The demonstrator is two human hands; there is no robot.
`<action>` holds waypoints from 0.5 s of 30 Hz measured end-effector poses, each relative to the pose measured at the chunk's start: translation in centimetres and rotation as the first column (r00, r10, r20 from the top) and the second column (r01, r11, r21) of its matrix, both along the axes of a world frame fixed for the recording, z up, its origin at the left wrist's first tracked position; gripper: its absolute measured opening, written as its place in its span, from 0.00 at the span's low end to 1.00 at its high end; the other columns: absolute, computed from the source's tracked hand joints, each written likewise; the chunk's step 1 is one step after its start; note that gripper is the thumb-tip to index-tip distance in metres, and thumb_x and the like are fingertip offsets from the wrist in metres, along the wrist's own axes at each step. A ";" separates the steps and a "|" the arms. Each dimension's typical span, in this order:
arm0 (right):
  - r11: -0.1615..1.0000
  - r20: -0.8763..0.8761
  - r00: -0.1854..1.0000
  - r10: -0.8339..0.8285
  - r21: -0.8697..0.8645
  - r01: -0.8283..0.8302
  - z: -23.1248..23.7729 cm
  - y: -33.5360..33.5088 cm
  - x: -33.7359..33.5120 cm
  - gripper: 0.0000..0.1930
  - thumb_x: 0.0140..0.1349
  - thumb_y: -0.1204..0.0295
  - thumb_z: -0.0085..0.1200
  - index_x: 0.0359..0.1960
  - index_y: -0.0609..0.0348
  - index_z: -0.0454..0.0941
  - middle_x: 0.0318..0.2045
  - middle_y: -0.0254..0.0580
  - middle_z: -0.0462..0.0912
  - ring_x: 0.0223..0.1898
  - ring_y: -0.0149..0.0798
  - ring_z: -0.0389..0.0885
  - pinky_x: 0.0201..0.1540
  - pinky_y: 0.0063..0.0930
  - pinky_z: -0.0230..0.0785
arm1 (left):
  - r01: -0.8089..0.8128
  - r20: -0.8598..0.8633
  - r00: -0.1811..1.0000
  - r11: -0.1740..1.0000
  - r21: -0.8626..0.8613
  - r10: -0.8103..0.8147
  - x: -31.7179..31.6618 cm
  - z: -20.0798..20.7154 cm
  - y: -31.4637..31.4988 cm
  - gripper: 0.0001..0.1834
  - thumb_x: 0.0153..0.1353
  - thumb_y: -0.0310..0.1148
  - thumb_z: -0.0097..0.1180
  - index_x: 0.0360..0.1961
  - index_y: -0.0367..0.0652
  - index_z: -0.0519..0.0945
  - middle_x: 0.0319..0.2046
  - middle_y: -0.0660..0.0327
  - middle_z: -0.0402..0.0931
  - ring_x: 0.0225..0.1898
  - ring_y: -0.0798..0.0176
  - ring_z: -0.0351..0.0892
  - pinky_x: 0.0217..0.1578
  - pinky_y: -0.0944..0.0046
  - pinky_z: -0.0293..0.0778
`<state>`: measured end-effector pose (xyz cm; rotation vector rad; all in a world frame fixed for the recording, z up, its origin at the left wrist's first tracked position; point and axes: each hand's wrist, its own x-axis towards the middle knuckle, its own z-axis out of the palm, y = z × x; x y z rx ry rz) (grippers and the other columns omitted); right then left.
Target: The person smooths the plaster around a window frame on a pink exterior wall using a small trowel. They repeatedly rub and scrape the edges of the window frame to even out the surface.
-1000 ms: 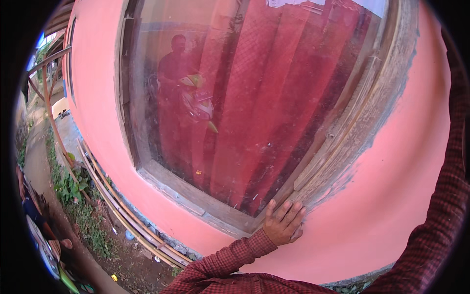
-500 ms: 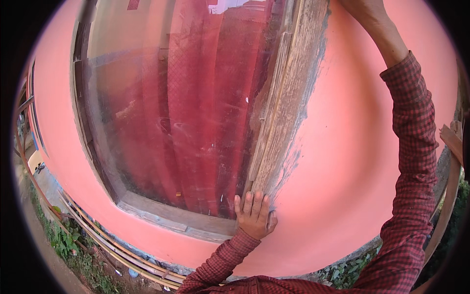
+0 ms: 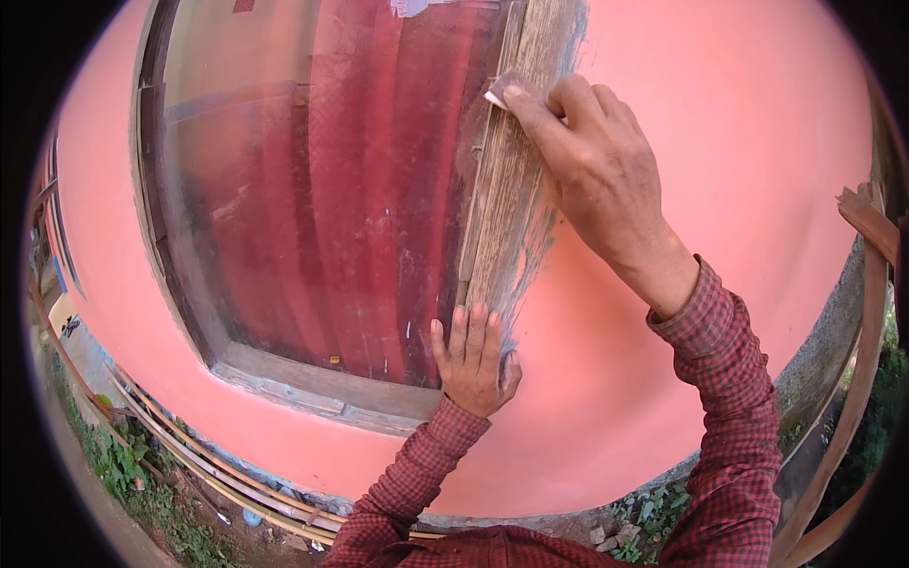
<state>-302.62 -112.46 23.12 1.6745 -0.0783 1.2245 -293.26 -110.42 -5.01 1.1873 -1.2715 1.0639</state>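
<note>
A folded piece of sandpaper, brownish with a white edge, is pinched in my right hand. It lies against the inner edge of the worn wooden window frame, on its right upright. My left hand rests flat, fingers stretched upward, on the frame's lower right corner. Bare, scratched wood shows on the upright, and grey smears run along its outer side onto the pink wall. Left of both hands is the glass pane, with red curtains behind it.
Pink wall surrounds the window. Bamboo poles lie along the wall's foot at lower left, near green plants. Wooden poles stand at the far right. Stones and leaves lie below.
My right hand has come down from the top edge to the frame's upright, and the sandpaper now shows. My left hand stays on the corner; the whole view has shifted slightly.
</note>
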 end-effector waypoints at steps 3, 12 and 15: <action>0.996 0.046 0.996 0.082 -0.044 -0.080 5.4 -0.8 -0.6 0.19 0.58 0.78 0.57 0.52 0.52 0.80 0.32 0.36 0.71 0.31 0.37 0.73 0.34 0.30 0.71 | -0.018 -0.010 1.000 0.999 -0.035 0.018 -0.2 0.2 -0.3 0.34 0.60 0.39 0.51 0.66 0.31 0.64 0.68 0.42 0.60 0.72 0.37 0.54 0.69 0.32 0.45; 1.000 -0.113 0.993 0.031 -0.003 -0.031 -2.3 -0.3 -0.9 0.23 0.55 0.81 0.57 0.55 0.54 0.78 0.33 0.35 0.72 0.31 0.34 0.74 0.33 0.27 0.72 | -0.007 -0.053 0.999 1.000 -0.027 0.005 0.2 0.8 0.2 0.34 0.61 0.38 0.50 0.66 0.31 0.64 0.68 0.42 0.60 0.72 0.37 0.54 0.70 0.33 0.43; 0.998 0.039 0.999 0.038 0.046 -0.039 -0.3 0.2 -1.2 0.24 0.54 0.81 0.58 0.55 0.54 0.78 0.34 0.36 0.73 0.32 0.35 0.74 0.34 0.28 0.72 | 0.046 -0.048 0.998 0.999 0.016 -0.045 0.3 0.4 0.8 0.36 0.59 0.36 0.52 0.67 0.31 0.63 0.69 0.43 0.59 0.73 0.39 0.51 0.70 0.34 0.43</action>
